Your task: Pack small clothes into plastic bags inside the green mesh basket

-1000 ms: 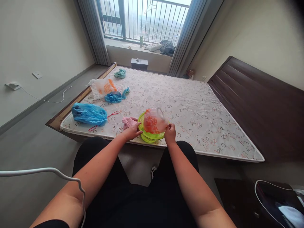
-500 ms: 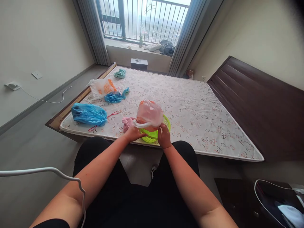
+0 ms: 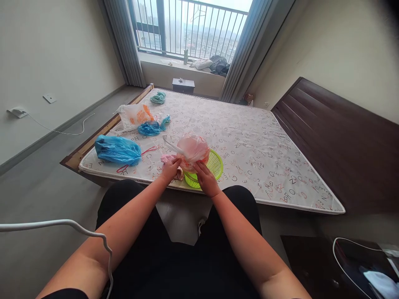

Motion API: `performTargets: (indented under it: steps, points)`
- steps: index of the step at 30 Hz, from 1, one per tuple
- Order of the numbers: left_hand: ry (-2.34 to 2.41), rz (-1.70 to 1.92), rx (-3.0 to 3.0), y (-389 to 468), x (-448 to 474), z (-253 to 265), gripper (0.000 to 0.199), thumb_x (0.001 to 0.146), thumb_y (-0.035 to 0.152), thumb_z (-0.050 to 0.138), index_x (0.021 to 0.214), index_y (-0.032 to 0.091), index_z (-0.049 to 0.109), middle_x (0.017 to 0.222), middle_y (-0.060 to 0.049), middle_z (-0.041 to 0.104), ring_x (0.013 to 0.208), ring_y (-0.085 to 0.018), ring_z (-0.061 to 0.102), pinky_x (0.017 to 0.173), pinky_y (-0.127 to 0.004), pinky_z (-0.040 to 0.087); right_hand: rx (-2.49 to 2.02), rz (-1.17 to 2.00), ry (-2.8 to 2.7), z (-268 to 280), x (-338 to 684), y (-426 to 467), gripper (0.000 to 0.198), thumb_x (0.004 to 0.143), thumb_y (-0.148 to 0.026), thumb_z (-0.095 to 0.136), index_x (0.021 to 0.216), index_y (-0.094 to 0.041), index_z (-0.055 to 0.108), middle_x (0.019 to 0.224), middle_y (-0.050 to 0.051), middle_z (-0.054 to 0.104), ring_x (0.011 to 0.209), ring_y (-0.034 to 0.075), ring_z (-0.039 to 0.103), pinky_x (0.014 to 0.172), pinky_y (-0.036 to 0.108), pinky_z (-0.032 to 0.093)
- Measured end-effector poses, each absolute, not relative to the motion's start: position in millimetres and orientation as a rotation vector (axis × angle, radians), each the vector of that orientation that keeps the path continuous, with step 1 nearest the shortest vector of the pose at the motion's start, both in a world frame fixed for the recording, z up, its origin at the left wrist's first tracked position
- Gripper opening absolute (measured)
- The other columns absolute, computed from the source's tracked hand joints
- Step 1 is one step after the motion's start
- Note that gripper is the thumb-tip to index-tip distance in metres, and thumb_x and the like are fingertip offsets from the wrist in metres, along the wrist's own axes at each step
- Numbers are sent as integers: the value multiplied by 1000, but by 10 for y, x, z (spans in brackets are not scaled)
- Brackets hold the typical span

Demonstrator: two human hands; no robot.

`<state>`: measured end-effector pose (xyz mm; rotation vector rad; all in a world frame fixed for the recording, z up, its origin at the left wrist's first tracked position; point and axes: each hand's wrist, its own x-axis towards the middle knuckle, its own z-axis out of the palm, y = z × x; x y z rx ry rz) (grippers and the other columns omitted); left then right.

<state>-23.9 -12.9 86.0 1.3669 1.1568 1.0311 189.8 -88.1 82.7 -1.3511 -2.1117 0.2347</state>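
Near the middle of the frame, a translucent plastic bag (image 3: 193,148) with red-orange print is puffed out over the left part of a lime-green basket (image 3: 216,164), hiding some of it; whether the two touch cannot be told. The bag's white handle points toward the upper left. The left hand (image 3: 171,168) has its grip pinched on the bag's lower left edge. The right hand (image 3: 205,178) lays its fingers against the bag's lower front; whether that grip is clamped cannot be told. A pink cloth (image 3: 167,158) lies just beside the left hand, partly covered by it. All this is at the near edge of a letter-printed mattress (image 3: 258,149). Toward the left of the frame lie a large blue bag (image 3: 116,149), a smaller blue bag (image 3: 149,128) and a white bag (image 3: 132,117) with orange print; a teal bundle (image 3: 158,98) sits above them.
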Motion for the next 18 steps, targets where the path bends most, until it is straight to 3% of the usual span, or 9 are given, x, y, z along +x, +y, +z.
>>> performTargets:
  steps: [4, 10, 15, 18]
  points:
    - [1081, 1150, 1028, -75, -280, 866, 46, 82, 61, 68, 101, 19, 67, 102, -8, 76, 92, -20, 71, 83, -34, 57, -1345, 236, -2091, 827, 1916, -894, 56, 104, -20, 36, 159, -25, 44, 165, 2, 41, 158, 18, 27, 129, 45, 34]
    - [1175, 1425, 751, 117, -550, 1106, 38, 86, 57, 63, 103, 23, 61, 86, -3, 70, 78, -17, 70, 69, -29, 55, -1483, 196, -1979, 767, 1988, -882, 55, 106, -31, 37, 159, -19, 41, 164, 9, 43, 157, 20, 30, 128, 46, 31]
    - [1269, 1493, 624, 435, -1027, 1296, 23, 90, 41, 65, 102, 22, 62, 91, -3, 69, 74, -15, 69, 65, -26, 56, -1572, 222, -1907, 642, 2039, -840, 56, 104, -31, 42, 159, -17, 41, 163, 13, 44, 156, 24, 34, 126, 48, 34]
    - [1393, 1473, 628, 619, -1338, 1305, 25, 93, 34, 61, 113, 19, 64, 95, -6, 70, 76, -18, 69, 65, -28, 58, -1579, 236, -1872, 552, 2063, -807, 55, 103, -30, 44, 156, -16, 44, 161, 16, 46, 153, 27, 38, 124, 50, 36]
